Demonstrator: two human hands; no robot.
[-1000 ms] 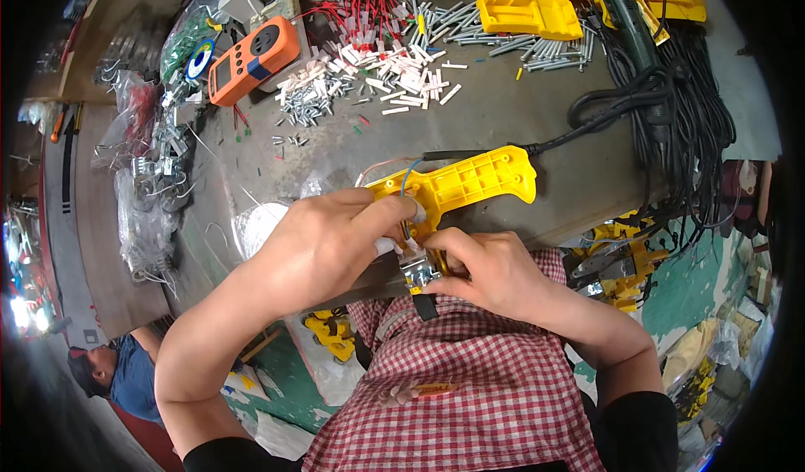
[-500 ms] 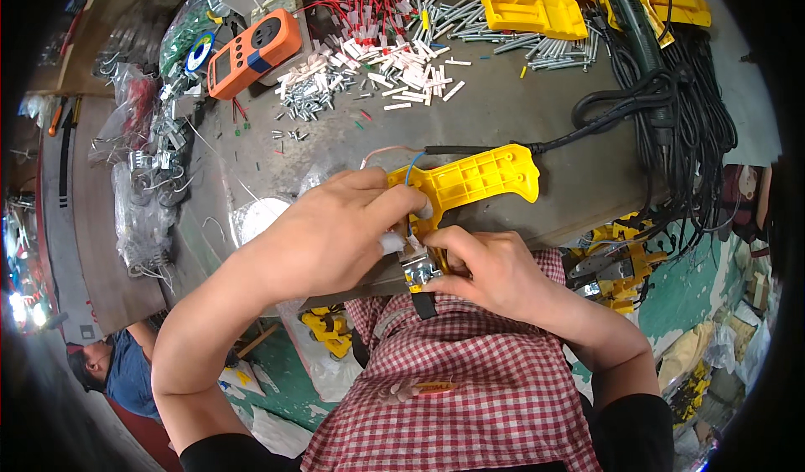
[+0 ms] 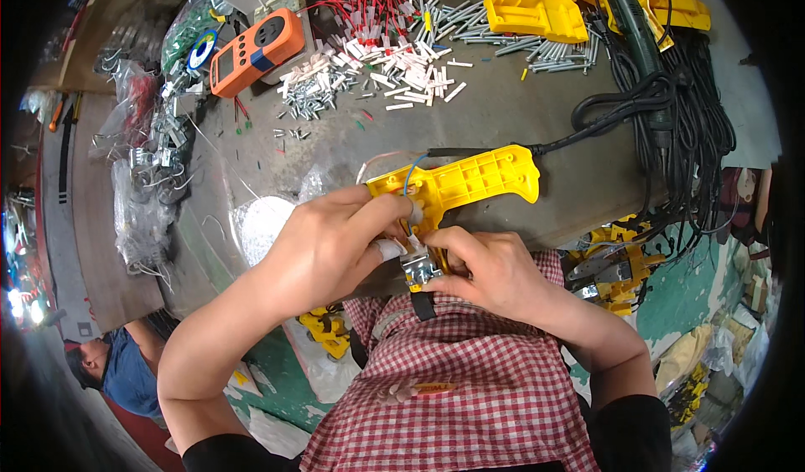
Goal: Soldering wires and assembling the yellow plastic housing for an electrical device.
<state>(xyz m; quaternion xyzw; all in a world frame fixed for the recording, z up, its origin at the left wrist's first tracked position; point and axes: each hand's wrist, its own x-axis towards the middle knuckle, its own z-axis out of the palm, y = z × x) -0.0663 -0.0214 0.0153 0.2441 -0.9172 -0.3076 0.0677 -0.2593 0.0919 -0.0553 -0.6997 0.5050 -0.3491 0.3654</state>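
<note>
As my left grip (image 3: 335, 236) bunches its fingers beside the blue wire (image 3: 410, 177), my right grip (image 3: 496, 272) pinches a metal fitting (image 3: 419, 268) between thumb and forefinger, nearly closed. What my left fingertips hold, if anything, I cannot tell; they hide it. The open yellow housing (image 3: 474, 180) sits at the near edge of the table (image 3: 520, 107), its handle pointing right, just below a black cable (image 3: 457, 152). Wire-fitting at the metal part appears to be in hand; the next move seems to call for a steady right hold and delicate left fingertips.
</note>
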